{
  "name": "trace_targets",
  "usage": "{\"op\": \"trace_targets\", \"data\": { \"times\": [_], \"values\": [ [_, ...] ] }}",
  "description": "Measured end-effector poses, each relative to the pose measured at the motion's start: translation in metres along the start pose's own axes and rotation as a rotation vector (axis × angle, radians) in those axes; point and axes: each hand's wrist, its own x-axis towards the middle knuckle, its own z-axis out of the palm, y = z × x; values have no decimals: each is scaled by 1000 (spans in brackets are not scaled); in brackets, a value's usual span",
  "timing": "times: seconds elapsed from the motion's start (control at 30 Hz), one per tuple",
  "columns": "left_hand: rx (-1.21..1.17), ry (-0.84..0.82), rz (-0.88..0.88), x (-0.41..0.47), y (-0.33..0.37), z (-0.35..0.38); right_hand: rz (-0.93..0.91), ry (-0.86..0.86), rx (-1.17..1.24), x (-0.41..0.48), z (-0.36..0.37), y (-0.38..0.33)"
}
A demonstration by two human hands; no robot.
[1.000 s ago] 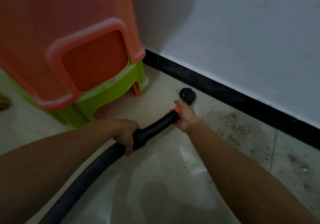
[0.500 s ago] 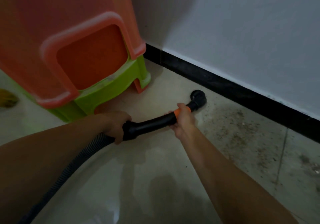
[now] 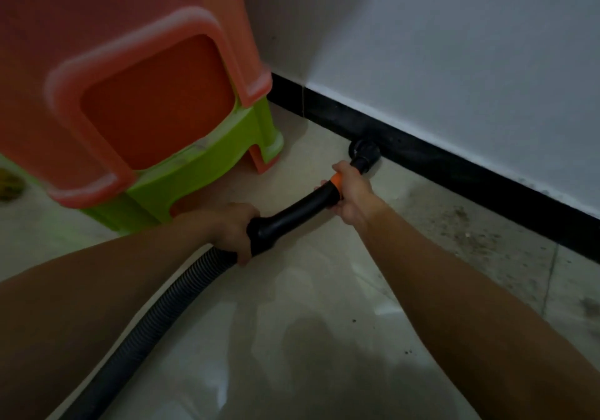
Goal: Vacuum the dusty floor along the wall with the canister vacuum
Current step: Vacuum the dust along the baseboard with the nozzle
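Head view, only one I have. My left hand (image 3: 233, 228), centre of frame, is wrapped round the wide back end of the black wand (image 3: 292, 215), fingers curled under it right where the ribbed grey hose (image 3: 156, 315) joins. The hose runs down to the lower left edge and out of the picture.

My right hand (image 3: 354, 198), just right of centre, is clamped on the front of the wand at the orange collar (image 3: 337, 182), thumb on top and fingers tucked underneath. Both forearms come in from the bottom corners.

The round black nozzle (image 3: 363, 153) sits above the right hand, on the floor tile (image 3: 292, 338) and hard up against the black baseboard (image 3: 454, 173). I can't tell if it actually touches the board, dark on dark. White wall (image 3: 454, 62) fills the upper right.

The dust patch (image 3: 470, 234), grey specks and grit, lies along the baseboard at right of frame, to the right of the nozzle, with more specks near the right edge past a tile seam.

Upper left: an orange plastic stool (image 3: 130, 62) nested over a green stool (image 3: 201, 176), the green legs poking out below, both standing on the tile near the baseboard. Through the orange stool's side cut-out I see only more orange plastic inside.

Far left edge has a yellowish blob (image 3: 8, 186), too blurred to name.
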Motion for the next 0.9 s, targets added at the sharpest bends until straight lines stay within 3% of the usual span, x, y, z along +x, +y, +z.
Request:
{"op": "trace_targets", "data": {
  "times": [0.33,0.53,0.7,0.9],
  "values": [
    [-316,121,-81,-4,-48,-5,-29,-120,-216,37,82,-9],
    [-418,181,-22,-2,-42,-1,51,-241,-283,44,93,-32],
    [-249,-17,-22,-16,-48,13,19,-257,-392,29,85,1],
    [-51,-169,-96,-42,-74,38,41,-151,-258,-1,75,65]
  ]
}}
